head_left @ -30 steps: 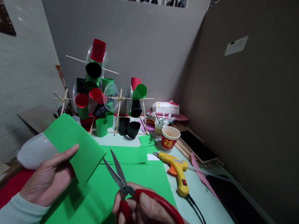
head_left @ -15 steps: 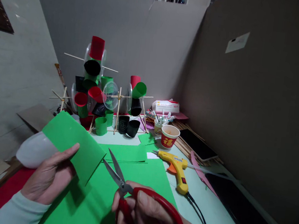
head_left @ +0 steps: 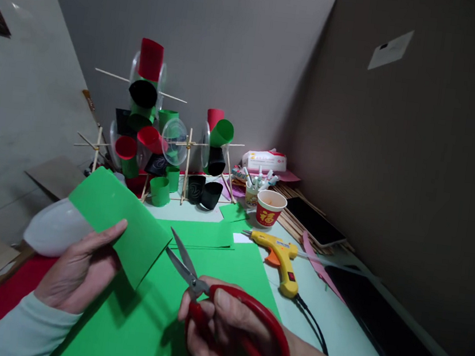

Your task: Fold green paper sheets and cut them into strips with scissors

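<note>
My left hand point(head_left: 81, 271) pinches a rectangular piece of green paper point(head_left: 122, 219), thumb on top, holding it tilted above the table. In my right hand point(head_left: 228, 327) is a pair of scissors point(head_left: 262, 314) with red handles, my fingers through the loops. Their blades are parted, and the tips are close to the paper's right corner; whether they touch it I cannot tell. Beneath both hands lies a large green sheet point(head_left: 208, 275), with a narrower green strip point(head_left: 200, 233) at its far side.
A yellow glue gun point(head_left: 282, 258) with a black cord lies to the right. Behind it stand a red-and-white paper cup point(head_left: 271, 208) and a cup of markers point(head_left: 253, 194). Stick frames with coloured paper tubes point(head_left: 160, 190) stand at the back left. A phone point(head_left: 314, 222) rests on wooden sticks.
The view has tipped slightly downward, so the table things sit higher in the picture. Both hands keep their grip, and the scissors stay parted near the paper's corner.
</note>
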`<state>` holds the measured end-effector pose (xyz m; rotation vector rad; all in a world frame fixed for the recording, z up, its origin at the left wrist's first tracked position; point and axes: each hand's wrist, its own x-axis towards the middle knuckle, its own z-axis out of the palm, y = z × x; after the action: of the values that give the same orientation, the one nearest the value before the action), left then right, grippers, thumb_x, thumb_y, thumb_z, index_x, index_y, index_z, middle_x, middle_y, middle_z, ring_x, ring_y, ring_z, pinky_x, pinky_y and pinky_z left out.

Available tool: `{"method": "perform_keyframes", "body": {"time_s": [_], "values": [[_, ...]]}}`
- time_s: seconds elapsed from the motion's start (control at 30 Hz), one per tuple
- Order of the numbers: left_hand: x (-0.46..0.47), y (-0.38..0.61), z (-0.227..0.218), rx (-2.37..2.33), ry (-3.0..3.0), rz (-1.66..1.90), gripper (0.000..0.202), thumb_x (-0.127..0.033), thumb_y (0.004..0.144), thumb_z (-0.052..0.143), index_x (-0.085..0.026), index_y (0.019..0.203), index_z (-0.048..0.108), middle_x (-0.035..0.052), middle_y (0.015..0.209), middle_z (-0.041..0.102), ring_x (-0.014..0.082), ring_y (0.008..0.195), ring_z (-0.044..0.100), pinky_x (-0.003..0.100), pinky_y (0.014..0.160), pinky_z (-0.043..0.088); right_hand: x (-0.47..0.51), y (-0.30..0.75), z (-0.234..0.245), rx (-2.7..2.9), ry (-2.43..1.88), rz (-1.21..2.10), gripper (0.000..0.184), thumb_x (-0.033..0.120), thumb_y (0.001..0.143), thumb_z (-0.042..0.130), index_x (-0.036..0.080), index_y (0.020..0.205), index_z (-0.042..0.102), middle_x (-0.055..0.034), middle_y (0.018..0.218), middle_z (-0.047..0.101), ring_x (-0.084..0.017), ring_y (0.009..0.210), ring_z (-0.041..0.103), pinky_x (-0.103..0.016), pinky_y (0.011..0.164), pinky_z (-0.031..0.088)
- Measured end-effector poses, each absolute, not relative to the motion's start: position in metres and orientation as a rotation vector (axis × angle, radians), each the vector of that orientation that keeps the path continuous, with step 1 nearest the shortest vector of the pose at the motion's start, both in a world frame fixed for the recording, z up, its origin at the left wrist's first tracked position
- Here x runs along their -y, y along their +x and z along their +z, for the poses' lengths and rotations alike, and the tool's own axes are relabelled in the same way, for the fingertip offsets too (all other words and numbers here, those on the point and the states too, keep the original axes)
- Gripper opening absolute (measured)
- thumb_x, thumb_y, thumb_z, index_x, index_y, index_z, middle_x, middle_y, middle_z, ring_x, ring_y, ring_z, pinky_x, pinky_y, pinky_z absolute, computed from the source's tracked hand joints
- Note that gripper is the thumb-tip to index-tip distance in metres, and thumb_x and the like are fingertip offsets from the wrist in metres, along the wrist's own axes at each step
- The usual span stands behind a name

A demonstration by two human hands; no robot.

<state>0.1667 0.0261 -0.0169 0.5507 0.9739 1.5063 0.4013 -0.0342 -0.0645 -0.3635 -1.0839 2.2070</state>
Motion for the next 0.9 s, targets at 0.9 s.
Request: {"method": "perform_keyframes", "body": {"time_s": [0.9], "values": [[-0.0298,0.1649,-0.0128,-1.011,0.557,1.514,0.029,0.002,0.088,0.052,-0.006,0.103,0.075,0.0125,0.086,0.08,0.0188,0.065,0.075,0.029,0.073,0.065,0.0354,0.4014,-0.0577,1.078,-0.355,2.214,0.063,0.073,0.084,0.067,0.014,0.106,0.06,0.0022,0.066,0.059,-0.006,0.042,0.048,-0.013,0.035,0.042]]}}
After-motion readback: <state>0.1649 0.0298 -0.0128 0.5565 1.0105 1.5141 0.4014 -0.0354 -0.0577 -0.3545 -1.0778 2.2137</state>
